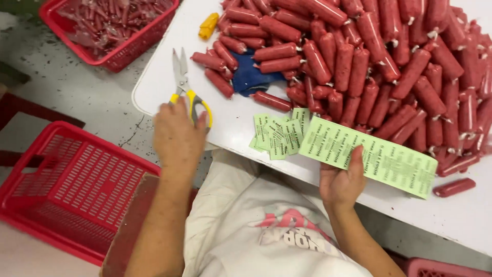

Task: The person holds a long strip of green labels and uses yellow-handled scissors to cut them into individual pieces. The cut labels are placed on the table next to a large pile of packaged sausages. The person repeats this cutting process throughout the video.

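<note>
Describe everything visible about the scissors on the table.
The scissors have plain metal blades and yellow handles with grey inner loops. They lie flat near the rounded corner of the white table, blades slightly parted and pointing away from the person. The left hand rests over the handles, fingers on the loops. Nothing else touches them.

Single head view — looks steeply down, close over white table (241, 128) edge — lap below.

A small food-packing workshop: red-cased sausages (389, 66) heaped on a white table (241, 128), green label sheets (376, 156), red plastic baskets (66, 190) (concrete floor below).
</note>
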